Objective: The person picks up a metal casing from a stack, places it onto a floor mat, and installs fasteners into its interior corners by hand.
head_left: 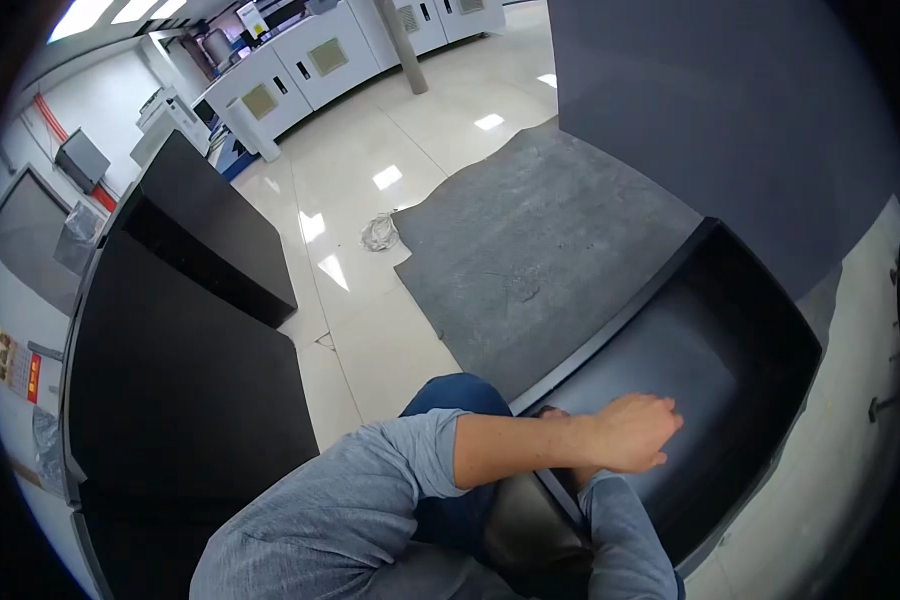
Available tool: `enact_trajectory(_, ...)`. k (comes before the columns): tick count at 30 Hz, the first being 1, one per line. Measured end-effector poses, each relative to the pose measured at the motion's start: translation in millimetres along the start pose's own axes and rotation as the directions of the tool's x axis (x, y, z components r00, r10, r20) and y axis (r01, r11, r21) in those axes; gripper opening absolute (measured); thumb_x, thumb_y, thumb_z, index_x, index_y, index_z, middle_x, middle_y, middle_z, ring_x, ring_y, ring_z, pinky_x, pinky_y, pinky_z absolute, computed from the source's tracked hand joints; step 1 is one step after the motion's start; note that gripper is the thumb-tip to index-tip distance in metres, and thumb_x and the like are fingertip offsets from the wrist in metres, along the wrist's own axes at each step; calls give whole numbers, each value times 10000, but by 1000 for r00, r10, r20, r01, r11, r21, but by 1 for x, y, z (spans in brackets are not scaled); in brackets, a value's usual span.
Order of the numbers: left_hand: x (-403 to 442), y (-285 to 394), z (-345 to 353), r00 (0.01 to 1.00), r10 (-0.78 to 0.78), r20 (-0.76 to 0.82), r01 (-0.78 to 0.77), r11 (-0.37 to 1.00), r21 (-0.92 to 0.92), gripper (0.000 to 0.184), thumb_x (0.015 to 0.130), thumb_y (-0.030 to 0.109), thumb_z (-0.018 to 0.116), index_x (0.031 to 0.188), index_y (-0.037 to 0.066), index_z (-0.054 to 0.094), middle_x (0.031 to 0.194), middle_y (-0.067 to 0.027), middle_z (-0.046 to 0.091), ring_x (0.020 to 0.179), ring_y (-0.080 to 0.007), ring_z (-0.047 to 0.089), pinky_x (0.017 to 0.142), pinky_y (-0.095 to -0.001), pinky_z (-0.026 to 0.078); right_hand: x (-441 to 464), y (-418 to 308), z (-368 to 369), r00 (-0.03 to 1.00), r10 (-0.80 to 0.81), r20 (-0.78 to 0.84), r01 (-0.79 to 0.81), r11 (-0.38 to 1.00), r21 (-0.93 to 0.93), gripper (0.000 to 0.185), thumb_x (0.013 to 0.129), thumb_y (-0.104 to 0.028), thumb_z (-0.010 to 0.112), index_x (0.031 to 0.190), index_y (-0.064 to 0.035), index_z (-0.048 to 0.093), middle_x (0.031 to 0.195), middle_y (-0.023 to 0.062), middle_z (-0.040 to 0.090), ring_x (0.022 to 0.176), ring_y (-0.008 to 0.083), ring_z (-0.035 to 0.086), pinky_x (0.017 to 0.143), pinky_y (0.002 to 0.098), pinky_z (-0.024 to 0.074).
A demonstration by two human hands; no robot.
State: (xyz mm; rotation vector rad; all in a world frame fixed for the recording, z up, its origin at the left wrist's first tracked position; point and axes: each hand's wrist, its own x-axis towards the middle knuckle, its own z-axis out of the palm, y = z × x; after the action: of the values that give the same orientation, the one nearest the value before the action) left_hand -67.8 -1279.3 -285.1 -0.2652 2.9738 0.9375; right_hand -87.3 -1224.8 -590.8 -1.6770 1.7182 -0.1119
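Observation:
A large black shallow tray-like panel point(660, 360) with raised edges lies tilted in front of my knees at the lower right. My left hand point(638, 432) is over its inner face, with the fingers curled in; what it holds, if anything, is hidden. My left forearm crosses over my right arm. My right hand point(584, 478) is mostly covered by that forearm, near the panel's near edge. A bit of skin shows at this edge beyond the forearm, but the fingers cannot be made out.
A dark grey mat point(540, 240) lies on the glossy tiled floor point(345, 300). Crumpled plastic point(379, 233) sits at its left edge. A tall dark grey panel point(710, 110) stands on the right, black cabinet-like panels point(190, 370) on the left. White machine cabinets point(340, 60) line the back.

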Motion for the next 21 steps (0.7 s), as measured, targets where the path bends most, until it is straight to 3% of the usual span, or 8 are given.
enact_trajectory(12, 3, -31, 2, 974, -194, -117, 186, 980, -76, 240, 773, 217, 724, 825, -15, 689, 848, -203, 685, 865, -354, 680, 799, -450, 522, 6, 3, 8, 1000, 13, -19, -14, 1000, -13, 242, 888, -156, 513, 1048, -36, 649, 989, 192, 671, 882, 337, 649, 794, 414, 522)
enact_trajectory(18, 2, -26, -11, 961, -244, -129, 233, 968, -91, 252, 783, 231, 712, 836, -14, 689, 841, -206, 683, 869, -359, 678, 799, -479, 512, 8, 3, 10, 999, -4, -41, 4, 1000, -5, 237, 905, -170, 494, 1002, -31, 661, 955, 190, 677, 853, 327, 656, 776, 410, 525)
enact_trajectory(21, -1, -21, -20, 968, -242, -69, 239, 970, -48, 330, 810, 266, 693, 915, -41, 627, 887, -212, 664, 858, -362, 671, 793, -456, 515, 9, 1, 12, 999, -12, -52, 12, 1000, -8, 243, 914, -177, 485, 979, -29, 666, 938, 189, 680, 838, 322, 659, 767, 409, 527)
